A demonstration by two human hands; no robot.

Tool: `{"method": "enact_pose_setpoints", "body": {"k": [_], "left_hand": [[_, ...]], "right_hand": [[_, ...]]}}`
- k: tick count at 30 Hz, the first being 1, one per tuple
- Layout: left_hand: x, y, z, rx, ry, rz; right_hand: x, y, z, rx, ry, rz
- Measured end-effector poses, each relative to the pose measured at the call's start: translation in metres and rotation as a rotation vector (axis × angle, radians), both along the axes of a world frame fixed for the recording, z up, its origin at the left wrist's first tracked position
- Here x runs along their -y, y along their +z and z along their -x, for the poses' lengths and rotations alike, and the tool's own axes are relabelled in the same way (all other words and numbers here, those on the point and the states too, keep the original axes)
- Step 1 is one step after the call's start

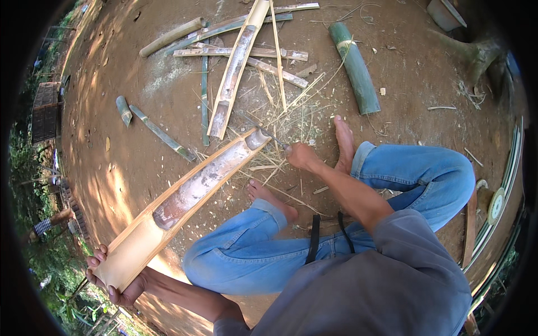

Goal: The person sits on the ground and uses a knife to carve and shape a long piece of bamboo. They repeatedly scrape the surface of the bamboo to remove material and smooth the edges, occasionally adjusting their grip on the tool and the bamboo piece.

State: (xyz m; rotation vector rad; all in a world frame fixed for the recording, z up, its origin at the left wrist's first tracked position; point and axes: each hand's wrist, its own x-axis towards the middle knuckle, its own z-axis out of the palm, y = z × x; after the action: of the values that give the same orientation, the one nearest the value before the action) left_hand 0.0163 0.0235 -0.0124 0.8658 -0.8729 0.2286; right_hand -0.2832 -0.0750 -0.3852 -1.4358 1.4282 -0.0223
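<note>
A long split bamboo half (pixel 193 193) slants across the view, its hollow side up, with a whitish, stained inner wall and a node partition near its far end. My left hand (pixel 120 280) grips its near, pale end at the lower left, fingers wrapped round the edge. My right hand (pixel 302 156) is closed round the handle of a knife (pixel 268 133). The thin dark blade points up and left and lies at the far end of the bamboo half; whether it touches the wood I cannot tell.
Another split bamboo half (pixel 236 67) lies just beyond, among bamboo strips (pixel 241 52) and shavings (pixel 302 120). A green bamboo section (pixel 355 70) lies at the far right, near a basin (pixel 446 14) and a tree trunk (pixel 476 53). My bare feet (pixel 344 140) rest on the dirt.
</note>
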Motion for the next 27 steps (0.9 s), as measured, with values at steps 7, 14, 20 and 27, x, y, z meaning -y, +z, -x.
{"method": "enact_pose_setpoints", "body": {"k": [7,14,20,27], "left_hand": [[0.002,-0.004,-0.013,0.015,-0.061,-0.014],[-0.011,-0.009,-0.027,0.156,0.104,-0.145],[0.0,-0.014,-0.063,0.472,0.236,-0.077],[0.003,-0.011,-0.071,0.177,-0.044,0.056]], "right_hand": [[-0.016,-0.031,0.001,0.017,-0.133,-0.016],[-0.043,0.076,-0.031,0.304,0.04,0.134],[-0.02,0.046,-0.026,0.1,-0.092,0.006],[-0.037,0.019,-0.024,0.131,-0.056,0.088]]}}
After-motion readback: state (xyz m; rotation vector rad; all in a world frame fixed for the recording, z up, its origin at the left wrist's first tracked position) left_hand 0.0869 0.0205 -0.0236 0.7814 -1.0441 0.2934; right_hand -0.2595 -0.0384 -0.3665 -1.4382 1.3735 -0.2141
